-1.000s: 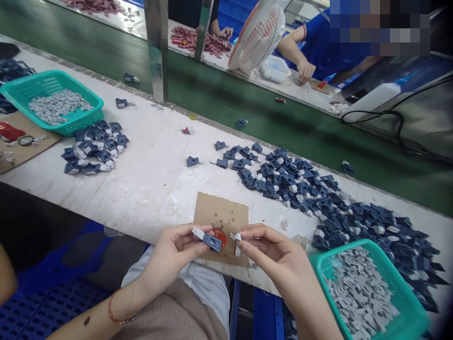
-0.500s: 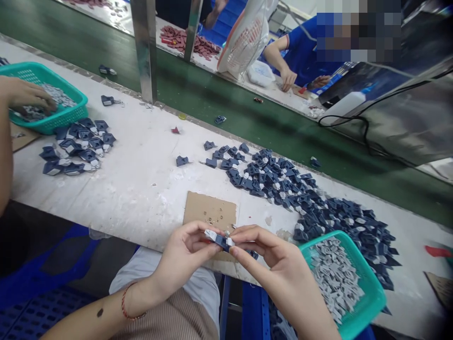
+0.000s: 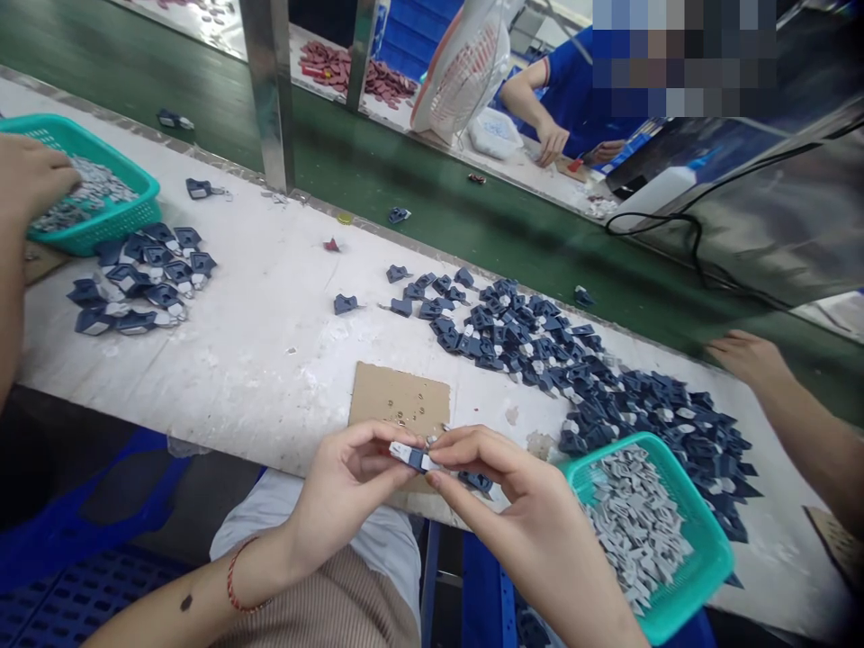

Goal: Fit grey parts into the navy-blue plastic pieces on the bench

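Presumably for control, left hand and right hand pinch a navy-and-grey plastic piece between fingers. It's lower centre, likely for visibility.

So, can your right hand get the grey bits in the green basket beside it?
Probably yes: the green basket is open beside the right hand, and nothing seems to cover the grey bits. But that hand is busy with a blue-and-grey piece.

The small part, dark blue in the middle with pale grey pieces at its 2 ends, lies slightly tilted between the 2 hands' fingertips, above the cardboard.
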A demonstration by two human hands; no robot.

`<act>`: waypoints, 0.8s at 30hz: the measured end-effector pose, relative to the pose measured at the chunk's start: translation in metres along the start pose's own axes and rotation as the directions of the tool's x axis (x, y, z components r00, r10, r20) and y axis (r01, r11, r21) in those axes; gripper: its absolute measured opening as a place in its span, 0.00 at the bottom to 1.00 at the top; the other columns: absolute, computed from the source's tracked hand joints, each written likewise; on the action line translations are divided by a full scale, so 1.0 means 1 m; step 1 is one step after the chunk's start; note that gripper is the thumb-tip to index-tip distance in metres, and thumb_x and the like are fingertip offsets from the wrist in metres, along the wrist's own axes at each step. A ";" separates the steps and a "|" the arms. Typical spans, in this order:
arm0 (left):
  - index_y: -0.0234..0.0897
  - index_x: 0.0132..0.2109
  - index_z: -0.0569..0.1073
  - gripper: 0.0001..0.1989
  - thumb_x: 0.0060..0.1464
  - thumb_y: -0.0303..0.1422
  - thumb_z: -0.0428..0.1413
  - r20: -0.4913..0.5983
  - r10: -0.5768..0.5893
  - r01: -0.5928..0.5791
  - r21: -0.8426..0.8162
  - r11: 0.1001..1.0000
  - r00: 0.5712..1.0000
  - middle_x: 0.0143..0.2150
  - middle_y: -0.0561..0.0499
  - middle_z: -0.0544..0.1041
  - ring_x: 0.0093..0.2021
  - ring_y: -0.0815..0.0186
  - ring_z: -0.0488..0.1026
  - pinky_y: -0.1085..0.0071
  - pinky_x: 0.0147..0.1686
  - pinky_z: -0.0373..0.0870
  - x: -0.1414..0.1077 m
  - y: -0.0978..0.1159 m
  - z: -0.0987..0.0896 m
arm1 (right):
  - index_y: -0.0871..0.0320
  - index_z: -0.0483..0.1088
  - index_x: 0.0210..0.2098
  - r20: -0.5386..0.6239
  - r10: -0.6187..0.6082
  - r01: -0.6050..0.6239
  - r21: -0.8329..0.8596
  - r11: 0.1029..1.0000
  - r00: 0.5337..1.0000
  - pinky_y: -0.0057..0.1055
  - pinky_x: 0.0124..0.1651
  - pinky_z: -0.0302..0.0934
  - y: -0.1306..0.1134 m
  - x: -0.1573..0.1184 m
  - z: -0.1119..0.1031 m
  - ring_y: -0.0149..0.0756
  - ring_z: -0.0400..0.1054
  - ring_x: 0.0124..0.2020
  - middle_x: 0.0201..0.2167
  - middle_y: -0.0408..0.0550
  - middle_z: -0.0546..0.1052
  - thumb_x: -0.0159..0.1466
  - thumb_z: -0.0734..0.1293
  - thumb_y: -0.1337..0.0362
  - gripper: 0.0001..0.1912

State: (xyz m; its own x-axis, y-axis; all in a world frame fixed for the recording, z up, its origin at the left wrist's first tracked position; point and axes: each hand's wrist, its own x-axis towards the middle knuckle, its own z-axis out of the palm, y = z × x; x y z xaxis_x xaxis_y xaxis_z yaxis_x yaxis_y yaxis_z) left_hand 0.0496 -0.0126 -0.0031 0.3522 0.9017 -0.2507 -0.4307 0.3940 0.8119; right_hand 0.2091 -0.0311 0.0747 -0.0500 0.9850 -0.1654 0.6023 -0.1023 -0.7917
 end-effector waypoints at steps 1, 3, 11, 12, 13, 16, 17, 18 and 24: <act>0.38 0.37 0.79 0.07 0.50 0.23 0.62 0.000 0.011 -0.011 0.018 1.000 1.000 0.41 0.50 0.81 0.46 0.65 0.79 0.77 0.43 0.77 0.000 0.000 0.000 | 0.52 0.74 0.32 0.000 0.004 -0.004 -0.011 1.000 1.000 0.27 0.42 0.67 0.000 0.000 0.000 0.33 0.74 0.40 0.36 0.42 0.79 0.63 0.68 0.63 0.03; 0.39 0.37 0.79 0.07 0.51 0.23 0.62 0.000 0.022 -0.022 0.043 0.999 1.000 0.41 0.50 0.81 0.47 0.65 0.78 0.76 0.44 0.77 -0.001 0.000 -0.001 | 0.51 0.74 0.33 0.007 0.036 -0.036 -0.004 0.999 0.999 0.28 0.43 0.67 0.000 -0.001 0.000 0.34 0.74 0.41 0.36 0.42 0.79 0.63 0.68 0.63 0.02; 0.37 0.37 0.78 0.08 0.47 0.25 0.66 0.025 -0.082 0.084 -0.084 0.993 0.996 0.40 0.50 0.83 0.43 0.64 0.80 0.73 0.43 0.78 0.000 0.004 0.000 | 0.51 0.74 0.41 0.047 0.183 -0.188 0.305 0.933 0.982 0.24 0.41 0.69 0.009 -0.002 0.002 0.30 0.72 0.35 0.34 0.43 0.76 0.64 0.67 0.51 0.13; 0.36 0.37 0.78 0.08 0.47 0.25 0.66 0.034 -0.095 0.098 -0.097 0.990 0.995 0.40 0.49 0.83 0.43 0.64 0.80 0.72 0.43 0.79 0.000 0.005 0.001 | 0.52 0.73 0.41 0.013 0.176 -0.171 0.323 0.931 0.984 0.24 0.40 0.68 0.010 -0.002 0.005 0.29 0.71 0.33 0.31 0.43 0.75 0.64 0.65 0.50 0.14; 0.36 0.37 0.78 0.08 0.47 0.25 0.66 0.042 -0.106 0.110 -0.105 0.988 0.993 0.39 0.49 0.83 0.43 0.63 0.80 0.72 0.43 0.79 0.000 0.005 0.002 | 0.52 0.73 0.42 -0.012 0.169 -0.155 0.337 0.929 0.986 0.23 0.37 0.67 0.011 -0.002 0.009 0.29 0.69 0.31 0.31 0.42 0.74 0.65 0.64 0.49 0.15; 0.36 0.36 0.78 0.09 0.45 0.25 0.67 0.041 -0.135 0.139 -0.106 0.985 0.990 0.38 0.50 0.83 0.40 0.65 0.80 0.75 0.41 0.78 -0.001 0.006 0.004 | 0.53 0.70 0.43 -0.016 0.154 -0.138 0.360 0.922 0.988 0.22 0.31 0.63 0.014 -0.001 0.022 0.29 0.67 0.31 0.32 0.43 0.73 0.67 0.61 0.49 0.16; 0.36 0.36 0.78 0.10 0.44 0.25 0.68 0.034 -0.143 0.145 -0.098 0.985 0.989 0.37 0.50 0.83 0.39 0.66 0.80 0.76 0.40 0.77 -0.001 0.006 0.005 | 0.53 0.69 0.43 -0.009 0.149 -0.137 0.351 0.926 0.989 0.23 0.30 0.62 0.015 -0.001 0.025 0.30 0.67 0.31 0.31 0.43 0.73 0.67 0.61 0.48 0.16; 0.36 0.35 0.78 0.10 0.43 0.25 0.68 0.024 -0.151 0.152 -0.086 0.985 0.988 0.36 0.51 0.83 0.39 0.66 0.80 0.76 0.40 0.77 -0.002 0.006 0.006 | 0.53 0.69 0.43 -0.006 0.142 -0.132 0.336 0.933 0.990 0.24 0.31 0.62 0.016 -0.001 0.028 0.31 0.68 0.31 0.30 0.42 0.72 0.67 0.61 0.48 0.16; 0.34 0.36 0.78 0.13 0.42 0.30 0.70 -0.006 -0.200 0.200 -0.036 0.979 0.980 0.33 0.49 0.82 0.37 0.65 0.79 0.73 0.40 0.77 -0.004 0.004 0.007 | 0.54 0.69 0.41 -0.024 0.114 -0.099 0.332 0.938 0.993 0.26 0.38 0.64 0.020 -0.002 0.034 0.33 0.71 0.36 0.33 0.44 0.76 0.68 0.60 0.50 0.15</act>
State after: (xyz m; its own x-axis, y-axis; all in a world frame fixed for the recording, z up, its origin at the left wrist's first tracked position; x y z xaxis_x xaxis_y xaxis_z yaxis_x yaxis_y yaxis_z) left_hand 0.0526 -0.0155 0.0048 0.4265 0.8055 -0.4115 -0.3812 0.5726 0.7258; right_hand 0.1943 -0.0400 0.0398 0.0382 0.9700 -0.2401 0.3057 -0.2401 -0.9214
